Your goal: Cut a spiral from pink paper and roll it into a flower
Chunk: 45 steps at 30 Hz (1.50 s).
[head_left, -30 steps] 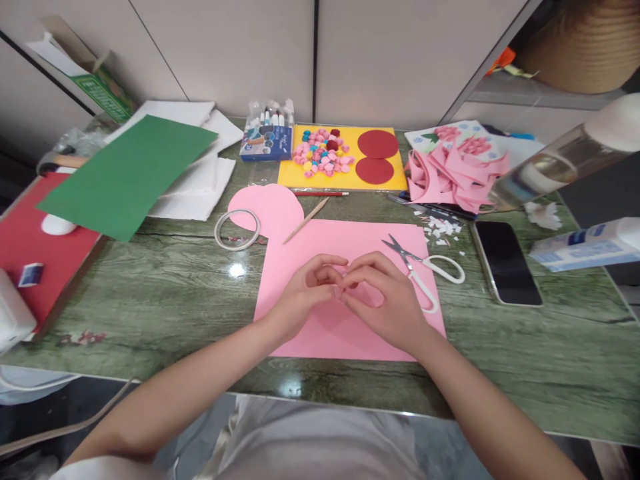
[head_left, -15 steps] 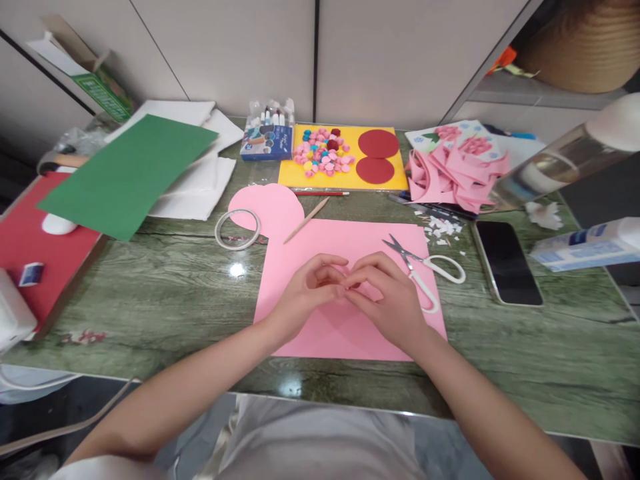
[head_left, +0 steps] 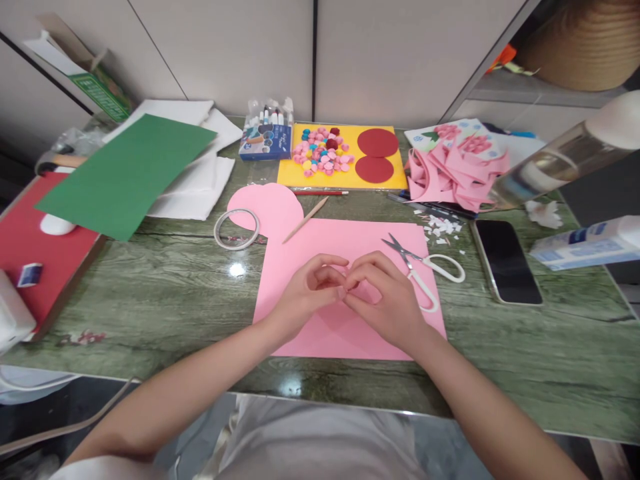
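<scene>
Over the pink paper sheets (head_left: 350, 333), my left hand (head_left: 313, 288) and my right hand (head_left: 385, 290) meet fingertip to fingertip. Both are closed in a pinch around something small that my fingers mostly hide; it may be pink like the sheet below. White-handled scissors (head_left: 425, 283) lie with blades apart, beside my right hand and partly on the sheets. A wooden stick with a tapered end (head_left: 306, 220) rests at the sheets' upper left edge, near pink paper circles (head_left: 277, 203) and a roll of tape (head_left: 219, 230).
Behind are a yellow pad (head_left: 350, 180) with small coloured paper pieces (head_left: 323, 153) and red circles (head_left: 377, 143), and a marker box (head_left: 267, 141). Pink scraps (head_left: 450, 173), a phone (head_left: 507, 263) and a bottle (head_left: 550, 160) are right; green paper (head_left: 130, 173) lies left.
My fingertips have shifted very slightly against each other. Everything on the table stays in place.
</scene>
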Motion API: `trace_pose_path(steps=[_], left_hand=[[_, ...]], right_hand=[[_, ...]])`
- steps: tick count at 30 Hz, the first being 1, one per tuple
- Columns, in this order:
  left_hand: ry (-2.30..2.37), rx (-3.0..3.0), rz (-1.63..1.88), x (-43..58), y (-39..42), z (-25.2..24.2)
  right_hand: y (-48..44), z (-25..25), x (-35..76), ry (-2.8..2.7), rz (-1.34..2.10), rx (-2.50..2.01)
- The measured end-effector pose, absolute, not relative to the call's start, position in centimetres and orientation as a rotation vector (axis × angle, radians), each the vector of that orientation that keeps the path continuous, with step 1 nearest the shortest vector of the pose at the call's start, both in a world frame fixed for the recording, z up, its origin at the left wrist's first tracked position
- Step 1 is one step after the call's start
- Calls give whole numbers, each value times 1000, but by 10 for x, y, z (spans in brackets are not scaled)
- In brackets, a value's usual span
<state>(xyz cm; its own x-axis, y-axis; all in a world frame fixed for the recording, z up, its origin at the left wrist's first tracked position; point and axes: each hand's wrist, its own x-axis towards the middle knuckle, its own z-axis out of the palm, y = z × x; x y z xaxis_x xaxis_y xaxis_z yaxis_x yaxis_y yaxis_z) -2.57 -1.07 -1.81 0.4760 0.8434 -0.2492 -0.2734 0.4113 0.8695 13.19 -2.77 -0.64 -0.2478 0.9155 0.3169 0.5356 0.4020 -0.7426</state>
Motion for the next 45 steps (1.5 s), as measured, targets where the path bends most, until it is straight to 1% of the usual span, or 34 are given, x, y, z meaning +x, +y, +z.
trace_pose_path(steps=[9, 13, 18, 36, 45], left_hand=[[751, 824, 830, -28, -9, -21], [792, 855, 839, -29, -9, -20], [804, 867, 840, -29, -9, -18], [807, 913, 817, -25, -12, -17], [805, 905, 861, -27, -11, -17]], right_hand=[[-29, -6, 134, -1968, 674, -1170], [-28, -12, 133, -2049, 617, -1130], [-27, -12, 134, -1994, 550, -1184], [-27, -9, 132, -1935, 682, -1297], [-28, -3, 133, -1940, 676, -1240]])
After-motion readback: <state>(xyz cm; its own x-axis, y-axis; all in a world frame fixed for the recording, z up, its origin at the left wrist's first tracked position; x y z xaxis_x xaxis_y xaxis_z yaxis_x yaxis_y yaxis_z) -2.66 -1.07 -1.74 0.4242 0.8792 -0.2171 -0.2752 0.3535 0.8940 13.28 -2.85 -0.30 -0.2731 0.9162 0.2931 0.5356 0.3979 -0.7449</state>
